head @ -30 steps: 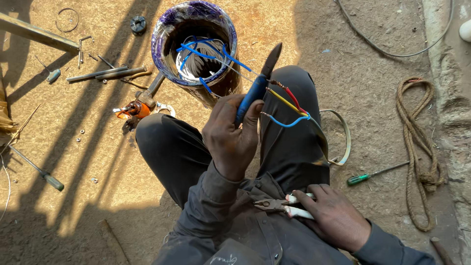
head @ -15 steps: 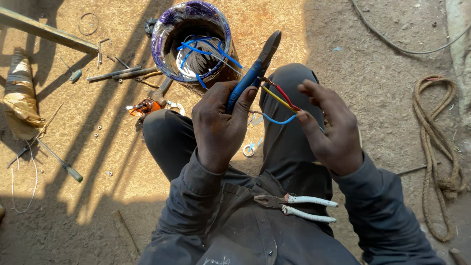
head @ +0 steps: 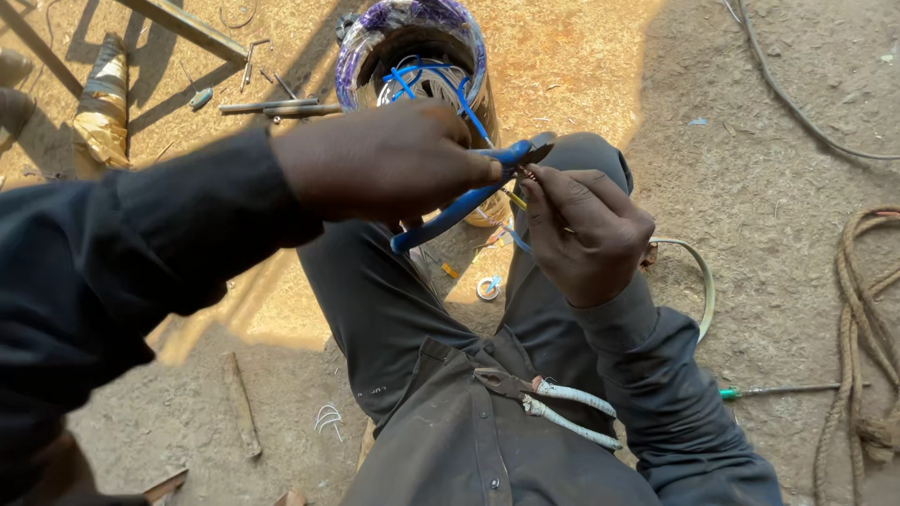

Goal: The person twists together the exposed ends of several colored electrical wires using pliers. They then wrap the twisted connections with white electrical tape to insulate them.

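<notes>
At about nine o'clock a dented cylinder wrapped in torn yellowish tape [head: 101, 105] stands on the sandy ground [head: 769, 187], with thin grey metal rods [head: 267, 109] lying just beyond it toward eleven. At seven o'clock a short rusty bar [head: 242, 405] and a small bundle of pale bent wire pieces [head: 327, 417] lie in the dirt. At twelve o'clock sits a round motor winding bound in purple tape [head: 412, 37], blue leads spilling from its centre. In front of it the left hand [head: 384, 164] is closed around the blue-handled cutting pliers [head: 469, 192], the handles squeezed near together, the dark jaws closed at the tip. Right beside them the right hand [head: 586, 234] pinches the thin coloured wires [head: 514, 199], yellow and blue, between thumb and fingers, their ends meeting the pliers' jaws above the person's knee. At four o'clock a green-handled screwdriver [head: 778, 390] lies flat, and a coiled tan rope [head: 858, 328] runs along the three o'clock edge.
</notes>
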